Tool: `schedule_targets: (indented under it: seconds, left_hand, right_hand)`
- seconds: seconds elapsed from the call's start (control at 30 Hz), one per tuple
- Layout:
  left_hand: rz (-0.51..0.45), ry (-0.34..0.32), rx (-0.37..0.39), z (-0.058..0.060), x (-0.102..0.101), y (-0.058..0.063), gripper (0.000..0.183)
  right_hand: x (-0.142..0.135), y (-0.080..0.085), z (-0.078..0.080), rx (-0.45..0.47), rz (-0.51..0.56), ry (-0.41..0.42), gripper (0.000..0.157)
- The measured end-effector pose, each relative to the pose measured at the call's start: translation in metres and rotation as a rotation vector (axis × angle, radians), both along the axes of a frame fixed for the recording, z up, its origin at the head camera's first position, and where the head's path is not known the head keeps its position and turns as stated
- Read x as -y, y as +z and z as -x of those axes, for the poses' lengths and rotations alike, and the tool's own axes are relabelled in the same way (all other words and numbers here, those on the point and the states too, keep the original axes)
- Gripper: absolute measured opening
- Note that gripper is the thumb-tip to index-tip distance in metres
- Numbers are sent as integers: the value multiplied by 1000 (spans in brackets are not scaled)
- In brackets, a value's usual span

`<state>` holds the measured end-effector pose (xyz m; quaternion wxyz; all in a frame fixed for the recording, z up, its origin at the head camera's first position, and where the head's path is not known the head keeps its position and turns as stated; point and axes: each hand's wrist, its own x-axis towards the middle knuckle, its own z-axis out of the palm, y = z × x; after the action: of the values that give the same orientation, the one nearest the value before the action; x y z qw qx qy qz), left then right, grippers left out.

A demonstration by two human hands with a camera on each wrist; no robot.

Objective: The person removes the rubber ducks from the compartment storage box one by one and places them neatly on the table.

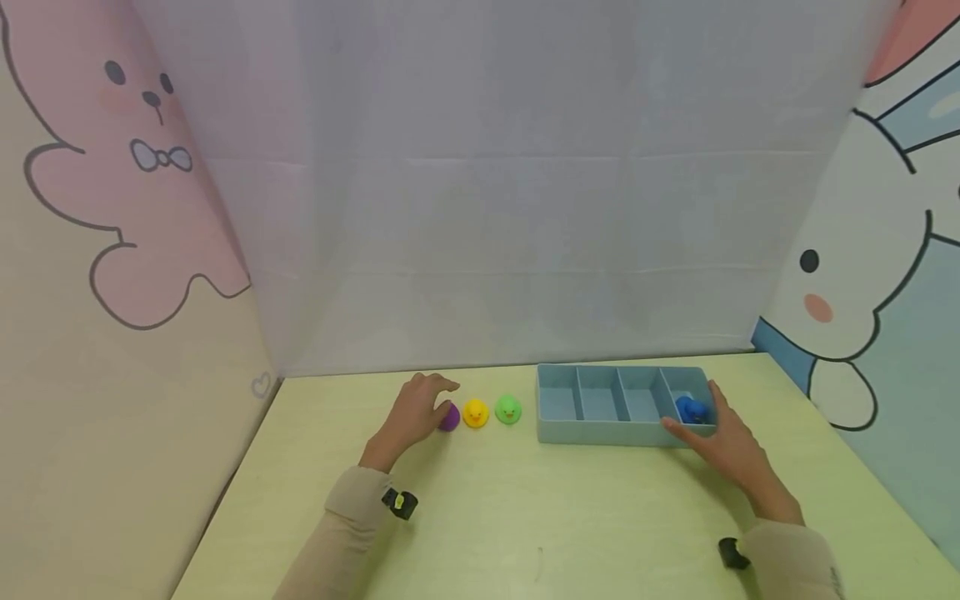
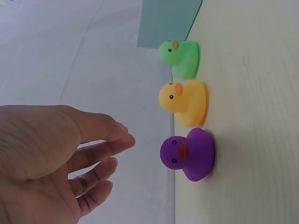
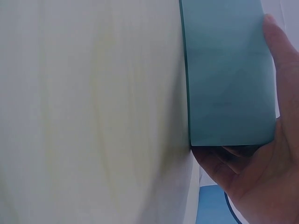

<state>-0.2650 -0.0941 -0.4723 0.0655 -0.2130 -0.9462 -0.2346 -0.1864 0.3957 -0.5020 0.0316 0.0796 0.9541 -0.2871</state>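
Three rubber ducks stand in a row on the table: purple [image 1: 450, 418], yellow [image 1: 476, 414] and green [image 1: 508, 410]. Behind and above the purple duck is my left hand [image 1: 409, 414], its fingers loosely bent and holding nothing. The left wrist view shows a gap between those fingertips [image 2: 126, 140] and the purple duck [image 2: 200, 155]. My right hand [image 1: 733, 448] grips the right end of a blue-grey divided box [image 1: 600, 432], thumb on the front rim and fingers round the end. A blue duck [image 1: 692, 410] sits in its far-right compartment.
The table [image 1: 540, 517] is pale yellow. A white curtain [image 1: 487, 208] hangs along its back edge. Printed side walls stand left and right, with a bear [image 1: 150, 200] and a rabbit [image 1: 862, 250]. The box's other compartments [image 1: 600, 393] lie left of the blue duck.
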Motion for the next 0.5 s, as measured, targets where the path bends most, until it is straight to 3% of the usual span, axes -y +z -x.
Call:
schedule_targets:
  seconds: [0.33,0.5]
  left_hand:
    - [-38,-67,-82,3,-34,4,25]
    - [-47,-128,-139,1,-58,11,24]
  right_hand:
    - [5,-1,0,15,-14,-10,120]
    - [6,1,-1,-7,-7,8,119]
